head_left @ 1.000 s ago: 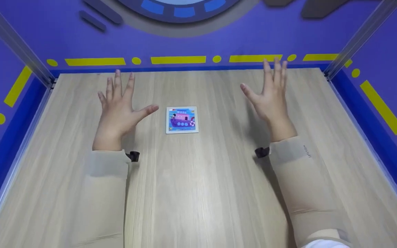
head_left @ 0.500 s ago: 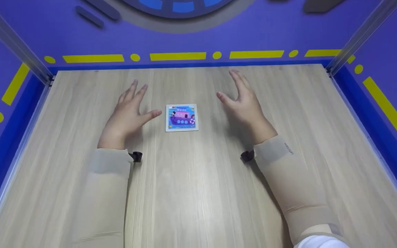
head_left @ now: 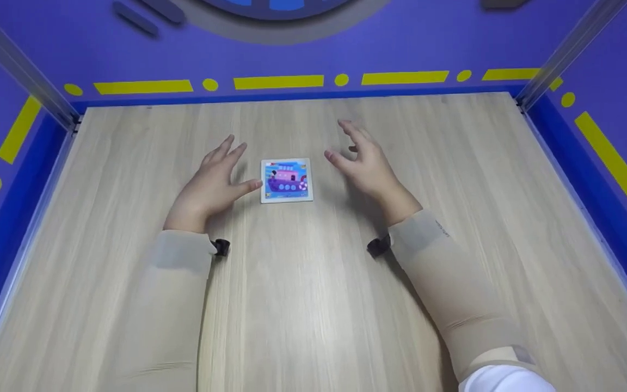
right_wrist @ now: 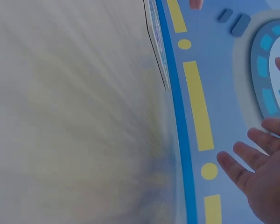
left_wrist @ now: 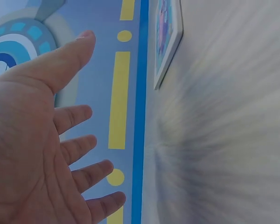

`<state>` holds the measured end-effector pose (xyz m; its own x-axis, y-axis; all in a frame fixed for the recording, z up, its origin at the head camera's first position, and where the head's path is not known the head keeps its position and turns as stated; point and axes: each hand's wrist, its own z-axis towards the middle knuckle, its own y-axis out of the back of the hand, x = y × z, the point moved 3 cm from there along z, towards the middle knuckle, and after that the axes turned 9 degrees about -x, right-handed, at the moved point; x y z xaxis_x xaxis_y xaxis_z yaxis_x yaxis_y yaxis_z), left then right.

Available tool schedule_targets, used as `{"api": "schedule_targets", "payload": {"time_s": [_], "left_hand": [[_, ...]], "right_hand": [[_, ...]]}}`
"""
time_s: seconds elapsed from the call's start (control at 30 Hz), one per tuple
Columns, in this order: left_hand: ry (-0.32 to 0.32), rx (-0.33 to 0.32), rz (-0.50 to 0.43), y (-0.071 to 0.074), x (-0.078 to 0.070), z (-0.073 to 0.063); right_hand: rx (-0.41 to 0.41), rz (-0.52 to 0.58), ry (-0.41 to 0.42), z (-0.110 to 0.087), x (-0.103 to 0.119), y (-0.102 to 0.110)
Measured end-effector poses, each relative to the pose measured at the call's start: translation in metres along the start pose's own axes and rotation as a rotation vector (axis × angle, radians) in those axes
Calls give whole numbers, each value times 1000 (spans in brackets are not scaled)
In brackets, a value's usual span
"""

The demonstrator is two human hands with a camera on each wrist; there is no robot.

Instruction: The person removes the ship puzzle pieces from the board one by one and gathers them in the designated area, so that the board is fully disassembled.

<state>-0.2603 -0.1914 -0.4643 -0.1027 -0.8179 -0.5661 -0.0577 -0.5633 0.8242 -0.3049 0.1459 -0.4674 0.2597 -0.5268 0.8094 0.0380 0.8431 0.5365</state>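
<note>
Card [head_left: 287, 181] lies flat on the table [head_left: 281, 294], toward the far side and between your two hands. It's square with a white border, picture up: pink and purple boat on blue.

Your left hand [head_left: 209, 186] is just left of the card, holding nothing. Fingers spread and mostly straight, thumb out toward the card's left edge. In the head view the thumb tip meets that edge; the left wrist view shows a gap between them, palm in sight, fingers apart.

Your right hand [head_left: 370, 170] is on the other side, near the card but apart from it, nothing in it either. Thumb and forefinger wide apart, thumb aimed at the card, other fingers partly hidden in the head view. Right wrist view has them loosely fanned.

You've got beige sleeves on both arms: left sleeve [head_left: 164, 310], right sleeve [head_left: 449, 277]. A black mount sits inside each wrist, left mount [head_left: 221, 247] and right mount [head_left: 379, 246]. Purple-blue wall [head_left: 422, 38] behind the table, yellow dashes [head_left: 279, 82] along its bottom.
</note>
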Motion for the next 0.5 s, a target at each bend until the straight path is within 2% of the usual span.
{"api": "schedule_targets", "payload": {"time_s": [0.33, 0.5], "left_hand": [[-48, 65, 23, -21, 1, 2], [-61, 79, 29, -26, 1, 2]], "right_hand": [[100, -23, 25, -4, -7, -16], [141, -46, 21, -4, -6, -20]]}}
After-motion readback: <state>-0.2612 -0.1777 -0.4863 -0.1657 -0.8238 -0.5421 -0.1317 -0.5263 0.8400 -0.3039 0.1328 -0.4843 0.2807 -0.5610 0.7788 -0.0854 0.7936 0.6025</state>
